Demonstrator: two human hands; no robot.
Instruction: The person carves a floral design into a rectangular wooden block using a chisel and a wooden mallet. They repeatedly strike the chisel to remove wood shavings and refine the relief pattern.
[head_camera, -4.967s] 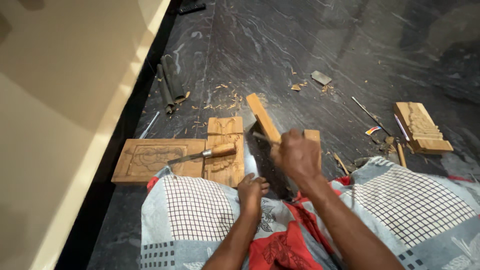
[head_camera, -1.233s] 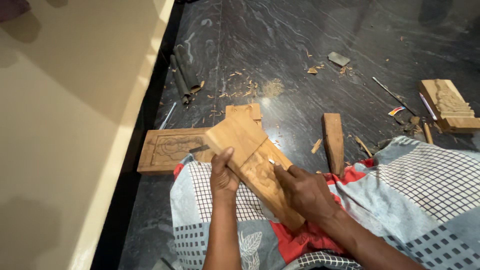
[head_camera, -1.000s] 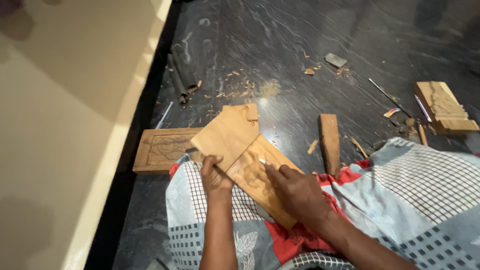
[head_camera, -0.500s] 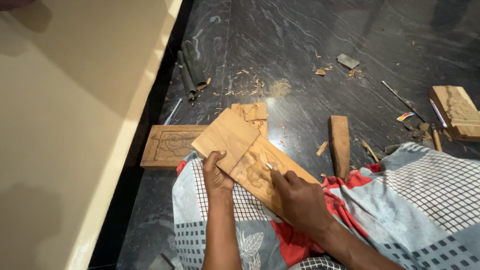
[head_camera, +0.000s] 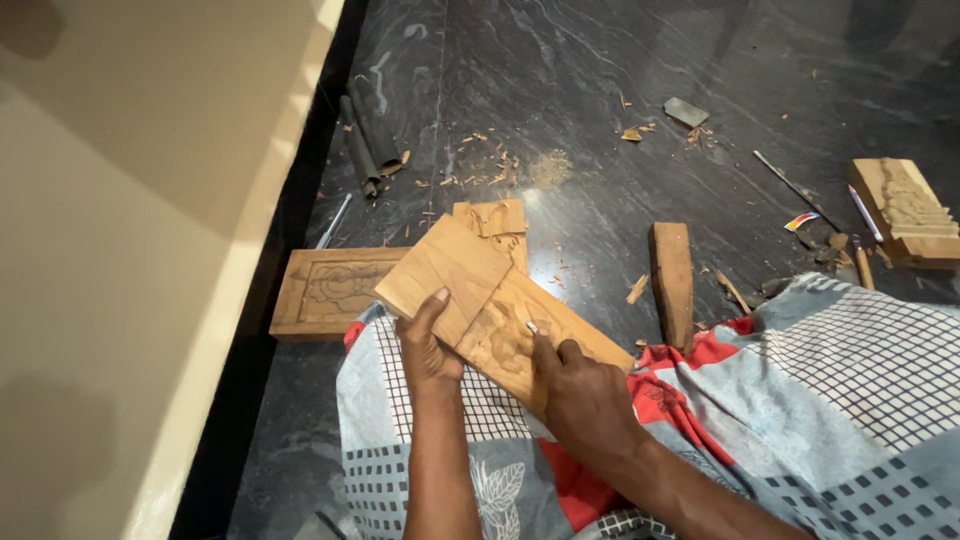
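Looks like a home woodcarving setup right on the floor: dark stone tiles littered with wood chips, carved panels, a wooden mallet block and chisels by a cream wall.

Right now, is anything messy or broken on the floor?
Messy, yes: wood chips lie scattered over the dark floor, with more beside the wooden block. Nothing looks broken. The left hand and right hand steady a carved plank lying slantwise across the lap.

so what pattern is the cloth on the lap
Checked grey and white cloth with red patches, clearest in the head view.
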